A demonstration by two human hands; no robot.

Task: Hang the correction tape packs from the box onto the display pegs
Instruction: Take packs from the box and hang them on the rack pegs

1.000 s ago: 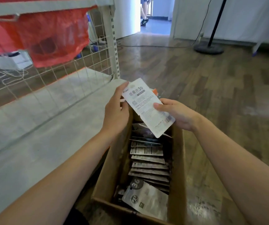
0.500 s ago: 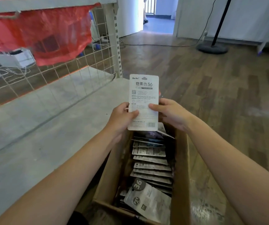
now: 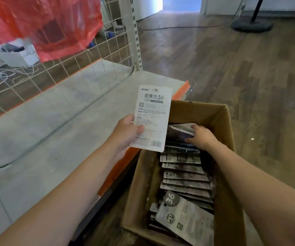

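**One pack held up, the other hand down in the box**

The left hand [image 3: 127, 132] holds a white pack [image 3: 152, 118] upright by its lower left edge, the thumb pressed across the printed back and the other fingers hidden behind it. The pack's printed side faces the camera, with a barcode at the bottom and a small hanging hole at the top. It sits above the near left corner of the cardboard box [image 3: 230, 201], just over the orange edge of the shelf [image 3: 57, 125].

The right hand [image 3: 202, 137] reaches into the far end of the box. Its fingers [image 3: 194, 127] are curled over the top edge of a dark pack [image 3: 180, 134] that stands at the far end of the row, the thumb against its near face.

Inside the box, a row of packs [image 3: 184, 173] lies overlapped like tiles from far to near. At the near end one grey pack [image 3: 184, 219] lies face up, marked with a round "36" tab.

To the left, the pale shelf runs alongside the box, backed by a white wire grid [image 3: 82, 68] and a slotted upright post [image 3: 133, 32]. A red plastic bag [image 3: 50, 23] hangs behind the grid. A black stand base [image 3: 251, 25] rests on the wooden floor [image 3: 232, 71] far to the right.
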